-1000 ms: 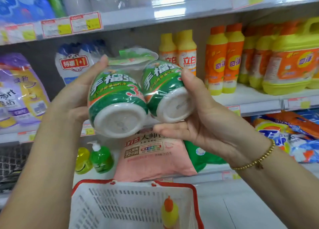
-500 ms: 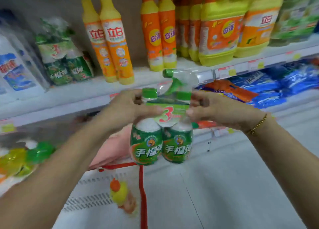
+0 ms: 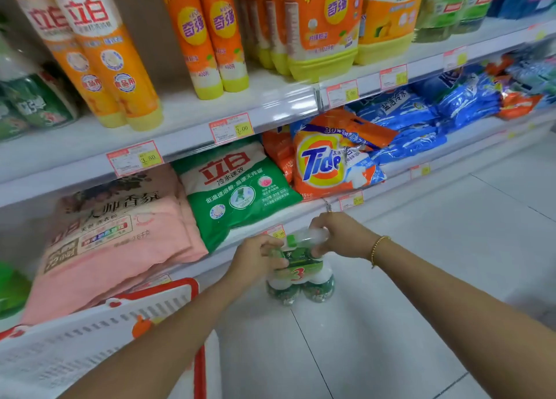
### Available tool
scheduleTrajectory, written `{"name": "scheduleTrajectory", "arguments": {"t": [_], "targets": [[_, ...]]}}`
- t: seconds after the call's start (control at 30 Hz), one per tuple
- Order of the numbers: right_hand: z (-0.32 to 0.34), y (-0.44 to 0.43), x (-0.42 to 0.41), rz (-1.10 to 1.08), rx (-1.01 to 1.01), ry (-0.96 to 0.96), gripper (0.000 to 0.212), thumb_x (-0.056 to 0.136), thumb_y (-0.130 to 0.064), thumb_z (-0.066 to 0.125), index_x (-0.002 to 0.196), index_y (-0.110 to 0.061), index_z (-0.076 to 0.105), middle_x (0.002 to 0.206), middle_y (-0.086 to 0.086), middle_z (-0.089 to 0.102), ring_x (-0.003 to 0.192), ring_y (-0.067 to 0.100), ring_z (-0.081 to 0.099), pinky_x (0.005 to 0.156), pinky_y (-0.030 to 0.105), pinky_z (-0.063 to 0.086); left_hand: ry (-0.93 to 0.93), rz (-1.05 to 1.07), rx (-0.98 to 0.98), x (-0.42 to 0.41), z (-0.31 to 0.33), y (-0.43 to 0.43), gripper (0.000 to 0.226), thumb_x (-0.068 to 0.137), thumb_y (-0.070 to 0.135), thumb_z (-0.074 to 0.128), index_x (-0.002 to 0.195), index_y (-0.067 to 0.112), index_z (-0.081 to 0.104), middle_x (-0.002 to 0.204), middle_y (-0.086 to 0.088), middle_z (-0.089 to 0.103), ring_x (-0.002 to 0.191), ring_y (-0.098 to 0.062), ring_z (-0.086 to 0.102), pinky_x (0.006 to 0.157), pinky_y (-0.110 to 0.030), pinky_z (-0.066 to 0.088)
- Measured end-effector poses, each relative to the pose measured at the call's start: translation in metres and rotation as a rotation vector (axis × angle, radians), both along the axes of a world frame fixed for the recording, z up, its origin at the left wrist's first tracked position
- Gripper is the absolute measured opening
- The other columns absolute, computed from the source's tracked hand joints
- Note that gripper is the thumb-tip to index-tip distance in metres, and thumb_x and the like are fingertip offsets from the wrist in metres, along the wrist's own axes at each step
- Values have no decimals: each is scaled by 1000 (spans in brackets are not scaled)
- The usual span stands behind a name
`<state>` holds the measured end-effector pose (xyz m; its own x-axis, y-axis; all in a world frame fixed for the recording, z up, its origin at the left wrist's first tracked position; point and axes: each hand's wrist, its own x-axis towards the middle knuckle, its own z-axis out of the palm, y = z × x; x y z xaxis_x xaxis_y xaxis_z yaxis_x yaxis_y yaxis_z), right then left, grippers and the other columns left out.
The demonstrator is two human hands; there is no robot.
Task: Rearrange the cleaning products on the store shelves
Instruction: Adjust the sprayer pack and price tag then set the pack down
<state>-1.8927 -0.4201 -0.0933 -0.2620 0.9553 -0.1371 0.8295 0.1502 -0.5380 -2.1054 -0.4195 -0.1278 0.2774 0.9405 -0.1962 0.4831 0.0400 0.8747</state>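
Note:
A shrink-wrapped pack of green cleaner bottles (image 3: 301, 287) with a red "3" on its band hangs upright low over the floor, in front of the bottom shelf edge. My left hand (image 3: 255, 260) grips the pack's top from the left. My right hand (image 3: 337, 236) grips its top and the spray nozzle from the right. A matching green pack (image 3: 33, 106) stands at the far left of the upper shelf (image 3: 186, 112), beside orange dish soap bottles (image 3: 111, 64).
A white basket with a red rim (image 3: 168, 293) sits at lower left, holding a small yellow bottle with an orange cap (image 3: 143, 326). On the bottom shelf lie a pink detergent bag (image 3: 120, 236), a green bag (image 3: 237, 191), a Tide bag (image 3: 328, 163) and blue bags (image 3: 421, 121). White floor tiles (image 3: 391, 308) spread to the right.
The pack went from lying bottoms-toward-me at shelf height to upright, then came down to near the floor. Both hands moved from its sides to its top. My view shifted right and down.

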Motion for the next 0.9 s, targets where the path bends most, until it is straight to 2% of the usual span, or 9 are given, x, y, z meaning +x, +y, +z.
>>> {"name": "scheduleTrajectory", "arguments": {"t": [0.07,0.2,0.27,0.33,0.53,0.67,0.77,0.83,0.9], "targets": [[-23,-2,3,-28,-30,-48,37,73,-22,79,107,-13,65,111,5,61,102,23,54,82,30,41,10,26,-1,6,-5,2,31,72,0,80,99,9,67,89,-1,65,79,-11,61,62,-4,44],[-50,-9,25,-110,-74,-45,40,74,-20,78,111,-14,63,114,7,59,106,24,54,89,30,42,56,-25,7,9,-11,-3,21,77,3,76,92,14,67,83,2,64,78,-12,61,71,-9,48],[-53,-11,34,-98,-87,-6,38,75,-21,78,109,-15,61,113,7,59,104,23,53,90,31,42,77,-28,29,8,-11,-5,15,79,6,73,91,13,69,79,4,64,74,-9,59,65,-5,45],[-51,-9,34,-63,-100,-46,35,75,-24,78,105,-16,60,111,7,59,99,21,52,87,30,43,107,-30,49,6,-5,-4,7,80,15,74,83,18,68,75,1,64,70,-9,58,64,-11,47],[2,19,0,68,-214,-337,38,81,-33,72,114,-16,62,114,4,60,98,18,54,84,26,43,173,-11,248,-14,55,1,40,89,44,62,62,14,60,65,-15,64,58,-21,59,60,-31,48],[85,44,-68,39,257,76,24,83,-38,69,99,-20,64,84,-3,66,78,10,61,72,26,49,208,75,530,-57,138,9,50,93,45,54,62,7,57,63,-16,59,53,-12,44,56,-29,36],[144,56,-141,44,652,401,20,88,-30,65,103,-17,62,82,-1,65,77,11,60,72,24,47,153,267,697,-110,190,17,37,89,41,62,66,12,62,60,-8,58,55,-9,44,56,-27,37],[165,69,-191,62,798,451,16,90,-25,61,101,-13,64,84,2,66,81,15,59,74,30,45,77,410,760,-152,215,25,25,87,37,65,67,22,60,59,5,52,60,-10,49,64,-31,48],[173,84,-236,99,803,392,14,89,-24,60,95,-13,65,87,4,66,84,20,59,73,33,44,0,555,774,-196,230,38,11,86,32,66,78,27,59,65,10,52,66,-12,54,74,-42,55]]}}
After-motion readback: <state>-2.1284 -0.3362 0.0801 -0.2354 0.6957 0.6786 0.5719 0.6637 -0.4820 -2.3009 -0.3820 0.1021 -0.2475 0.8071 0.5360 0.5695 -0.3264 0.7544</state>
